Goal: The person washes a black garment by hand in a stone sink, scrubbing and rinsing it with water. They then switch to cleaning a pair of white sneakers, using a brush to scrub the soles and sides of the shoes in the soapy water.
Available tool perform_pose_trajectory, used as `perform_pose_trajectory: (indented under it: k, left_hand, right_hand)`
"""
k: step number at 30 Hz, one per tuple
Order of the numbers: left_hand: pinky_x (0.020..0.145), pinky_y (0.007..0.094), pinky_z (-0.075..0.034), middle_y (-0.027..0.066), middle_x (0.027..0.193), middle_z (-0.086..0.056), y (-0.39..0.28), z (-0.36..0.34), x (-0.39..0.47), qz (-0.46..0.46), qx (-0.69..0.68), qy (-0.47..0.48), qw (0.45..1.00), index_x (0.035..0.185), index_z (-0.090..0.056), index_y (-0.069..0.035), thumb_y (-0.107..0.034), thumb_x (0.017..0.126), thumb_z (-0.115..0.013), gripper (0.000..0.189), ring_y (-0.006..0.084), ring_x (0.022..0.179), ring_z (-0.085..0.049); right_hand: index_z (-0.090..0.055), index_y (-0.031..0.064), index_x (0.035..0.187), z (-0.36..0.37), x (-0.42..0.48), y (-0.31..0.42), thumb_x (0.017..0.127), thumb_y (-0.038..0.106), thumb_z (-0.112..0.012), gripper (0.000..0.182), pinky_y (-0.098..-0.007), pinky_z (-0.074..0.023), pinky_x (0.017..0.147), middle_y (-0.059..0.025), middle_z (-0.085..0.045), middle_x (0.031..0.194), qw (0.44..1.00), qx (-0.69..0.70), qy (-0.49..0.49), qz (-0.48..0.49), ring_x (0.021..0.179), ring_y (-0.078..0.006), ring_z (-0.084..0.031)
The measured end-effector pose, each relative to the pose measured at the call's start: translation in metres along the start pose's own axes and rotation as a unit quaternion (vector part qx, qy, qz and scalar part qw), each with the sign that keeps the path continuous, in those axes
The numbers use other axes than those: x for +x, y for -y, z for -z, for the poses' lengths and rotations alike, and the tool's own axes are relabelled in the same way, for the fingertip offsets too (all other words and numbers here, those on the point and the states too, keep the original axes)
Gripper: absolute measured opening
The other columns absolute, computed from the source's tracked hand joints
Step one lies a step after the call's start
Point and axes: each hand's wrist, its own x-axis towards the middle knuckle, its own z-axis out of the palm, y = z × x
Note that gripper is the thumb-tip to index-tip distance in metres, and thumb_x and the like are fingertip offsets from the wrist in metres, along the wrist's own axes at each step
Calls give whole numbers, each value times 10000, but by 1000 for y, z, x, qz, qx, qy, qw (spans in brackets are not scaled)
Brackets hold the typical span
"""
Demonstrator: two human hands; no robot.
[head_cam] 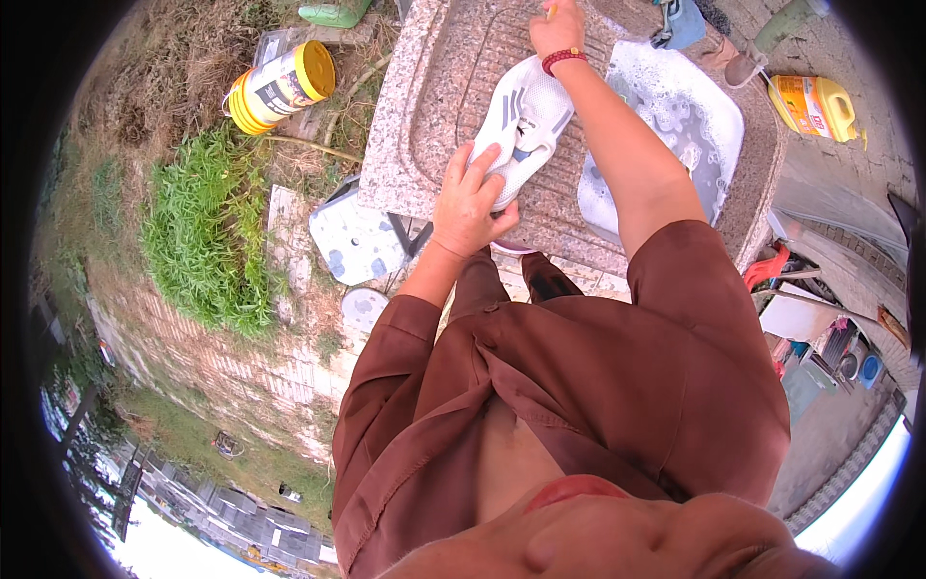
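Observation:
A white mesh sneaker (532,119) with grey side stripes lies on a ribbed granite washboard (463,101), its toe pointing away from me. My left hand (472,199) grips it around the heel, fingers over the collar. Beyond the toe, my right hand (558,30) is closed around a small yellow thing (552,11), perhaps a handle; most of it is hidden in the fist. Under my right forearm sits a white basin (729,123) of soapy water with foam. Something pale lies partly under its suds and cannot be made out.
Left of the slab are a speckled stool (358,235), a round stool top (364,309) and a yellow-and-white bucket (282,87) on its side. A yellow jug (814,107) is at the right, with a blue cloth (680,25) on the far rim. Green plants (206,231) grow on the left.

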Motion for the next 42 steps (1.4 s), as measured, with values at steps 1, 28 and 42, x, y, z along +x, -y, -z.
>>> perform_pose_trajectory:
  k: [1,28,42]
  left_hand:
    - [967,499,-422,151,1255,-510,1,-1,-5,12,2,-7,1000,864,-548,-4,-144,557,-742,389,444,1172,-445]
    - [993,506,-376,127,1256,-563,-1,21,35,-111,129,248,954,1149,-545,-42,-16,822,-541,328,273,1160,-539]
    - [979,499,-358,120,1136,-637,-14,15,97,-13,326,478,816,1190,-580,-90,-218,776,-602,433,290,1122,-576]
  right_hand:
    - [-615,52,1001,29,2,30,837,345,-675,342,-382,-475,737,-132,-644,887,992,95,57,-65,801,-231,-613]
    - [-600,34,938,212,-87,90,833,57,-593,108,-278,-474,585,-56,-624,781,784,475,250,-313,661,-135,-593]
    - [-589,42,910,285,-159,24,834,39,-563,80,-246,-429,495,-40,-604,748,778,427,121,-445,617,-103,-555]
